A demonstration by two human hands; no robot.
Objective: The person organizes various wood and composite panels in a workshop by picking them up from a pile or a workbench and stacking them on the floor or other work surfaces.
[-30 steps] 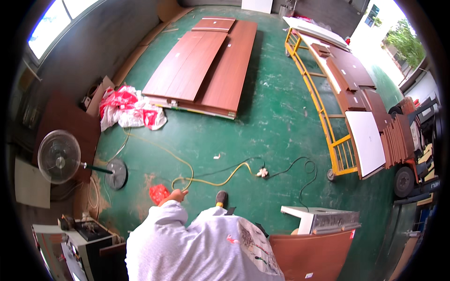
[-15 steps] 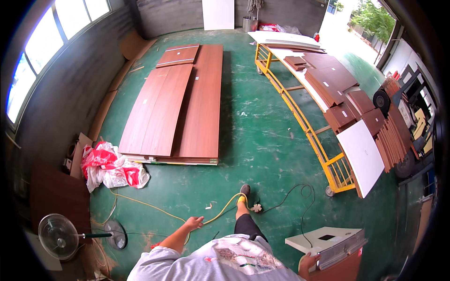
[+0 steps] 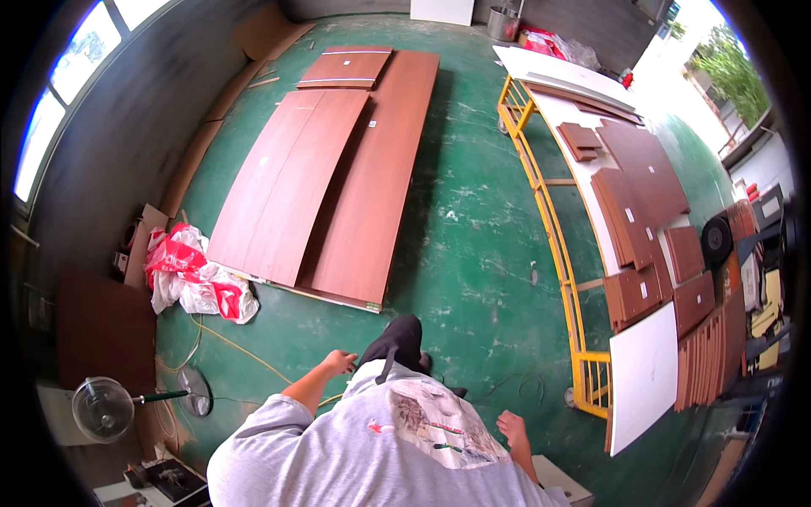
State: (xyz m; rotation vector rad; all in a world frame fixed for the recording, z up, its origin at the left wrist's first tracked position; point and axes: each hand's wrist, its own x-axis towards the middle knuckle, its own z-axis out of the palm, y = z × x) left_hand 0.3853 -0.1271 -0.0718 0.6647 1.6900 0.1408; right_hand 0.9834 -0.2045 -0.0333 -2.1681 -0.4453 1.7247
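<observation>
My left hand [image 3: 341, 362] hangs loosely in front of my body, fingers slightly bent and no object in it. It is nearest to my bent leg in dark shorts. On the other side, my right hand [image 3: 513, 427] is in the air with its fingers partly apart, also without anything in it. Below my right forearm, a pale box-shaped unit [image 3: 564, 483] is partly hidden by my arm and shirt. Ahead of me, a low stack of reddish-brown panels [image 3: 355, 203] lies on the green floor, with a smaller strapped bundle [image 3: 345, 68] at its far end.
A yellow wheeled cart [image 3: 553, 253] at the right carries brown boards and a white panel [image 3: 644, 380]. Red-and-white plastic sheeting [image 3: 198, 275] lies by the stack's near left corner. A standing fan [image 3: 103, 410] is at left, and a yellow cable [image 3: 245, 346] crosses the floor.
My right hand has come off the pale box-shaped unit and moved up and left. My body has stepped forward and turned, bringing the panel stack nearer; the unit is now mostly hidden.
</observation>
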